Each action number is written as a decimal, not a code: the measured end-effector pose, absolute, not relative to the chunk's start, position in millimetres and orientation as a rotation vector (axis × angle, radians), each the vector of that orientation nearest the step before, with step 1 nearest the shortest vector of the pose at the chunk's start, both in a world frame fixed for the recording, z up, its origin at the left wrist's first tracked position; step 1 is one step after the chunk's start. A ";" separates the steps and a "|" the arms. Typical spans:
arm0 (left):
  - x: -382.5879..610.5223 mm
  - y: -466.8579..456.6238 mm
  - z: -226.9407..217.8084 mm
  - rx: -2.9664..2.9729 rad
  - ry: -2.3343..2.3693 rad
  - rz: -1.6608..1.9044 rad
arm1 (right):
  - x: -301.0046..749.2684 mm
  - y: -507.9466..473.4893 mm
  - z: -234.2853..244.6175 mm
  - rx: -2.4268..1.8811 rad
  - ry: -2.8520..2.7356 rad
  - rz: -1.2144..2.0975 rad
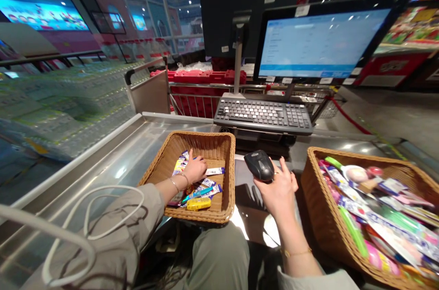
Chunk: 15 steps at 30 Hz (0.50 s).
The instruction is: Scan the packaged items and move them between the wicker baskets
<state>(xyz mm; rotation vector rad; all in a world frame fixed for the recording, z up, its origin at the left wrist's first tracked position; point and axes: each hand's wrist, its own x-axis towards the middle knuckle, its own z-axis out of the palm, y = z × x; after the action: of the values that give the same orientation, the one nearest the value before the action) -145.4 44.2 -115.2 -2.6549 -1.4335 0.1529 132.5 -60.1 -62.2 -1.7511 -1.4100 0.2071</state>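
Note:
My left hand point(195, 170) is inside the left wicker basket point(230, 180), over small packets. Its fingers curl down, and what they grip is hidden. A white and blue packet point(215, 171) lies by the fingertips. Nearer the basket's front are a yellow item point(199, 203), a thin blue item point(197, 194) and more blue-white packets point(215, 190). My right hand point(279, 189) holds a black barcode scanner point(259, 165) above the counter between two baskets, with some fingers stretched out beside it.
At right a fuller wicker basket point(317, 217) holds many mixed packets and colourful items. A keyboard point(264, 114) and a lit monitor point(318, 47) stand ahead. A white cable point(73, 235) loops over my left sleeve. The metal counter point(120, 162) has a raised left edge.

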 end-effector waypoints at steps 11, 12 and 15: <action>-148.5 58.3 -67.4 -2.551 -1.479 -0.069 | 130.1 -59.6 -64.4 -1.758 -1.420 0.151; -148.0 57.3 -61.7 -2.536 -1.484 -0.114 | 129.6 -59.7 -64.9 -1.756 -1.423 0.146; -143.8 50.5 -46.5 -2.474 -1.505 -0.250 | 128.4 -59.7 -66.1 -1.751 -1.423 0.136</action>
<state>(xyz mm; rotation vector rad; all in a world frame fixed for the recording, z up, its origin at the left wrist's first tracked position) -143.8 50.5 -46.5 -2.4737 -1.5054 -0.2496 128.4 -59.7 -66.1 -1.7511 -1.4230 0.1361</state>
